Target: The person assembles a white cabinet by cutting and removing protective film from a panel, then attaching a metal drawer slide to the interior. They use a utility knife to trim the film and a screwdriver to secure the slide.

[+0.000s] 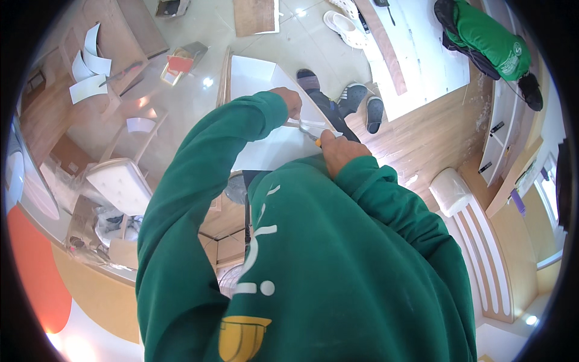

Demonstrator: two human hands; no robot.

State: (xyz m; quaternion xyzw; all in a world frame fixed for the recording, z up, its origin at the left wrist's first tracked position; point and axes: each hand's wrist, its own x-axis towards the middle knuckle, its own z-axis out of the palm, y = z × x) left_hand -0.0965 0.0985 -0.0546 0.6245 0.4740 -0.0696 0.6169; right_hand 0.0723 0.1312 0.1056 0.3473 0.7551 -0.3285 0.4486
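Observation:
Right in front of me is a white-lined wooden box, with a thin wall running across it. My left hand bends down at that wall, fingers curled together; whatever they pinch is hidden. Closed near the box's right side, my right hand grips a small hand tool with a yellow handle. The tool's grey metal end points up and left towards my left fingers, and its exact kind is unclear. A small white piece shows beside my right fingers.
Dark slippers are on the floor beyond the box. A co-worker in a green shirt bends over at the upper right, near a large white panel. Curved white sheets, a white cushion and wooden boards lie left.

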